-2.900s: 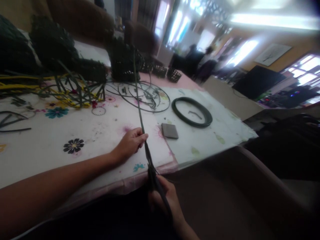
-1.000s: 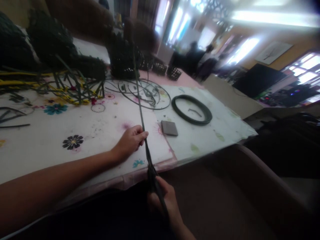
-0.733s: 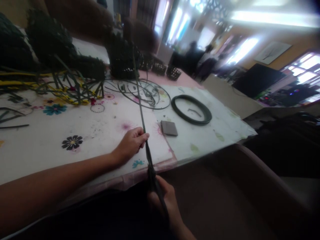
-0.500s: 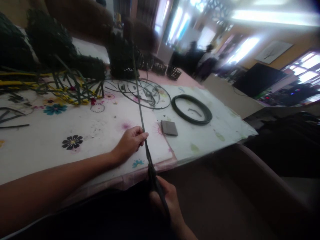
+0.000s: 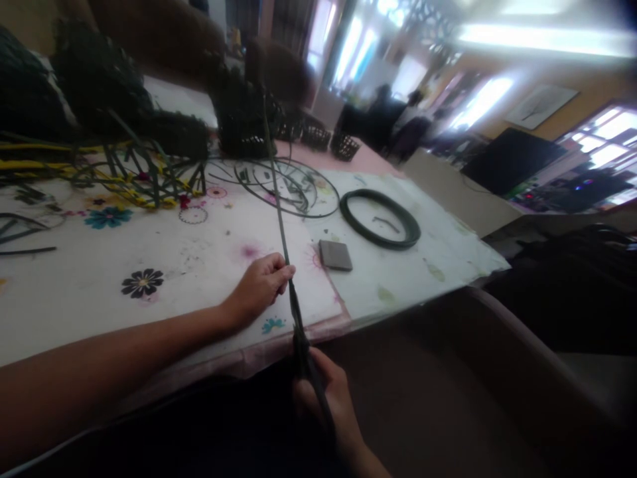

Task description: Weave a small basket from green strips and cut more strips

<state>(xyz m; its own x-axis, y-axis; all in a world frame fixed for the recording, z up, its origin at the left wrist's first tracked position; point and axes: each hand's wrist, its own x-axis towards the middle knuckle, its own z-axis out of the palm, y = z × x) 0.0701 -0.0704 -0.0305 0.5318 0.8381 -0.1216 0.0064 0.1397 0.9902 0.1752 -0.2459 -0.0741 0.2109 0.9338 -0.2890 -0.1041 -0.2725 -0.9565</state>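
My left hand point(image 5: 261, 285) pinches a long, thin dark green strip point(image 5: 279, 212) that rises away from me over the table. Below that pinch, my right hand point(image 5: 331, 395) is closed around the dark handles of a pair of scissors point(image 5: 301, 348). The scissor blades point up at the strip just under my left fingers; whether they touch or cut it is too dark to tell. A loose loop of thin strip point(image 5: 338, 199) lies on the table beyond my left hand. To its right rests a thicker dark green coil point(image 5: 381, 242).
A flowered cloth covers the table point(image 5: 199, 285). A small grey square block point(image 5: 335, 255) lies near its front edge. Yellow and green strips point(image 5: 154, 179) are tangled at the left. Dark woven baskets point(image 5: 344, 147) stand at the back, and people sit farther off.
Both hands keep nearly the same place, with the strip and scissors still held. The whole view has shifted very slightly.
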